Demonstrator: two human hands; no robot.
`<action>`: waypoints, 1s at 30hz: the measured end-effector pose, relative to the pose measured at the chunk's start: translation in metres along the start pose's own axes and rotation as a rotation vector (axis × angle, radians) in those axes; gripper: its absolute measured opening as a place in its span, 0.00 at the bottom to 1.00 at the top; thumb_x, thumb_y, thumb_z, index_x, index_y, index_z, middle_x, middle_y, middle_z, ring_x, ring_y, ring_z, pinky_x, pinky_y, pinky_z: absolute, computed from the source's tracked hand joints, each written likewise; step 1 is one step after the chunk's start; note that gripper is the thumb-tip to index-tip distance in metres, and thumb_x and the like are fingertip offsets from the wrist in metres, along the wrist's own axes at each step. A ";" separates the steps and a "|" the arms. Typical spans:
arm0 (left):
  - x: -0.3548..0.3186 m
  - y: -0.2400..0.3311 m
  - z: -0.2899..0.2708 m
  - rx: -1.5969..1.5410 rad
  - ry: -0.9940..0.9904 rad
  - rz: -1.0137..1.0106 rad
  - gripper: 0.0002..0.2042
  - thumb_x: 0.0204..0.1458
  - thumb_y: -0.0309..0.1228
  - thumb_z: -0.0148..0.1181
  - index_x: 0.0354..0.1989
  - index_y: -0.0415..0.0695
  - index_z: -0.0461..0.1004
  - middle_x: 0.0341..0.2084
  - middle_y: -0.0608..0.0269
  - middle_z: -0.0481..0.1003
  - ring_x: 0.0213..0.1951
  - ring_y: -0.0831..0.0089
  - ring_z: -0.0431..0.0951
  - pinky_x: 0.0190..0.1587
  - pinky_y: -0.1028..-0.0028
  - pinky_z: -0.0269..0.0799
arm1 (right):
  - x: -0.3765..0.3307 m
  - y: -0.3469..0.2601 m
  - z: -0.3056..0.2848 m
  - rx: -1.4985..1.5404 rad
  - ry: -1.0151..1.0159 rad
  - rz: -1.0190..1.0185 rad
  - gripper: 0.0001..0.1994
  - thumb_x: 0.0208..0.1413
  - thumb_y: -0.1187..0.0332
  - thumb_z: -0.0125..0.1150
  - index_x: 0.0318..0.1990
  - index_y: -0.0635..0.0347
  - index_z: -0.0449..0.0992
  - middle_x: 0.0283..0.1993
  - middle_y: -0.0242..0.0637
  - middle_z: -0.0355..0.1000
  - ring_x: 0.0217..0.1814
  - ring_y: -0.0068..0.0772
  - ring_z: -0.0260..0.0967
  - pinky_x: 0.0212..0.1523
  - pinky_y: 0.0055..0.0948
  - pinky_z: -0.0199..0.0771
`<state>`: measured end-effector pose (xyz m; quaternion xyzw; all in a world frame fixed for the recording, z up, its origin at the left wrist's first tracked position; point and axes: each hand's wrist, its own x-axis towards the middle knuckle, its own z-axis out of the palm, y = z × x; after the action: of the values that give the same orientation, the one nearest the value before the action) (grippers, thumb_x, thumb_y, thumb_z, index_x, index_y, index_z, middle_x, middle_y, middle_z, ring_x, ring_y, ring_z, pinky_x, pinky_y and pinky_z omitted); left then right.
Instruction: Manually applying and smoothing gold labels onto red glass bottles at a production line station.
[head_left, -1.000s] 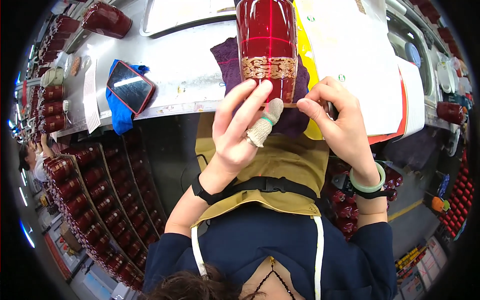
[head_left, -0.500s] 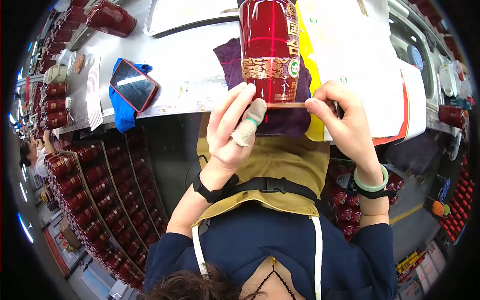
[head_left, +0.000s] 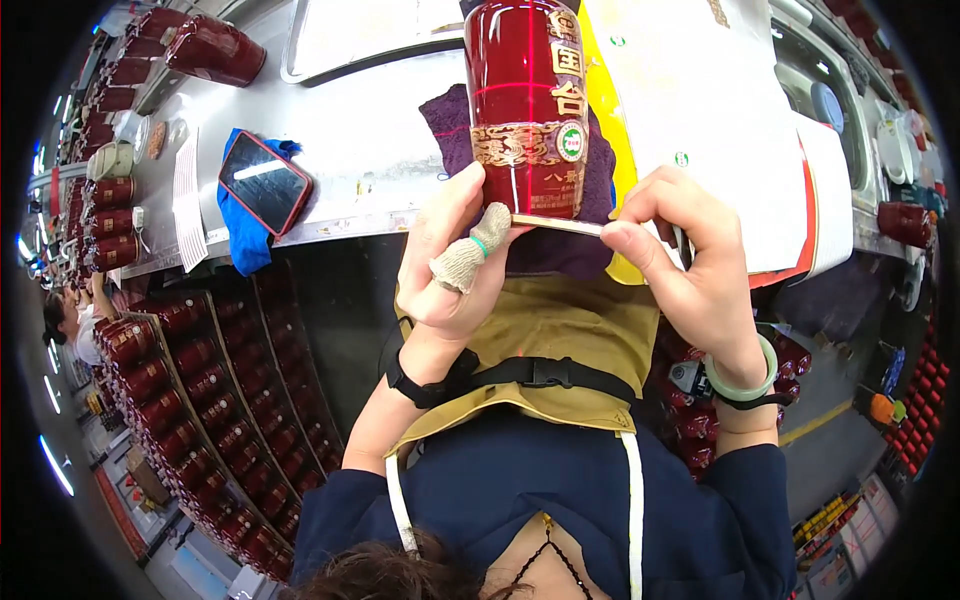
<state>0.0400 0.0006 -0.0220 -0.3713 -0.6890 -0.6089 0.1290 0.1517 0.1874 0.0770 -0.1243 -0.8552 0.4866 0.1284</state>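
A glossy dark red bottle [head_left: 515, 75] with gold lettering and a gold patterned band lies on a purple cloth [head_left: 450, 125], its lower end toward me. My left hand [head_left: 448, 255] holds the lower left corner of the bottle between its fingers and a digit in a knitted finger cover [head_left: 470, 250]. Along the bottle's bottom edge runs a thin gold-and-white strip [head_left: 560, 224]. The strip's right end is pinched in my right hand [head_left: 690, 240], just off the bottle's lower right corner. Red light lines fall across the bottle.
Left on the metal table [head_left: 345, 190], a phone [head_left: 265, 182] rests on a blue cloth [head_left: 245, 245]. A tray [head_left: 360, 45] and another red bottle [head_left: 215, 50] lie beyond. White and yellow sheets [head_left: 725, 130] cover the right side. Racks of red bottles [head_left: 205, 380] stand below left.
The bottle has shifted slightly left and turned, so its gold lettering faces up more. Both hands stay at its lower end; the strip now slants down toward my right hand.
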 end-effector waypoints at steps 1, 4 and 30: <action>-0.001 -0.001 0.000 -0.019 0.016 -0.013 0.28 0.45 0.11 0.74 0.58 0.25 0.74 0.57 0.42 0.76 0.56 0.55 0.81 0.63 0.59 0.79 | 0.000 0.002 0.000 0.008 0.002 -0.043 0.09 0.56 0.70 0.73 0.31 0.64 0.77 0.28 0.37 0.72 0.30 0.35 0.68 0.33 0.34 0.66; -0.001 -0.004 0.001 0.013 0.035 0.004 0.27 0.45 0.11 0.74 0.57 0.25 0.75 0.56 0.41 0.77 0.55 0.55 0.82 0.61 0.60 0.80 | 0.001 0.009 0.001 0.003 -0.023 0.082 0.10 0.58 0.69 0.73 0.31 0.64 0.77 0.28 0.36 0.71 0.29 0.32 0.66 0.32 0.33 0.65; 0.009 -0.001 -0.007 0.225 -0.018 0.234 0.17 0.45 0.11 0.73 0.45 0.29 0.82 0.48 0.42 0.82 0.49 0.50 0.84 0.52 0.61 0.84 | 0.000 0.021 0.006 0.028 -0.019 0.152 0.10 0.60 0.68 0.71 0.31 0.64 0.79 0.27 0.35 0.72 0.29 0.28 0.65 0.31 0.30 0.63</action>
<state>0.0307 -0.0028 -0.0153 -0.4379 -0.7060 -0.5051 0.2337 0.1520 0.1928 0.0562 -0.1823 -0.8376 0.5079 0.0850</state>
